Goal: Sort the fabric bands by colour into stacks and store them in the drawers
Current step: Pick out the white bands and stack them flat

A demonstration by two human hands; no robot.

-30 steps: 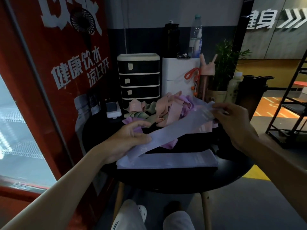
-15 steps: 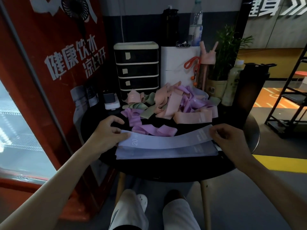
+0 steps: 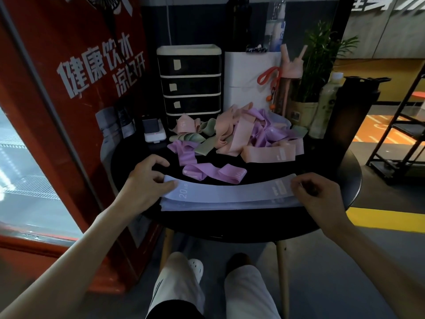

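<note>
Pinching the lavender band (image 3: 230, 193) endwise, left hand (image 3: 147, 180) and right hand (image 3: 319, 194) may lay it crooked on the near stack (image 3: 230, 206).

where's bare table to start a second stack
Bare tabletop lies right of the pink band, toward the rim beside the black flask. A smaller patch sits between the white device and the left hand gripping the lavender band. The middle pile is crowded.

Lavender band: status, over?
Both ends pinched: left hand, right hand. The lavender band lies flat on its stack. Behind it, unsorted pile; drawers shut.
</note>
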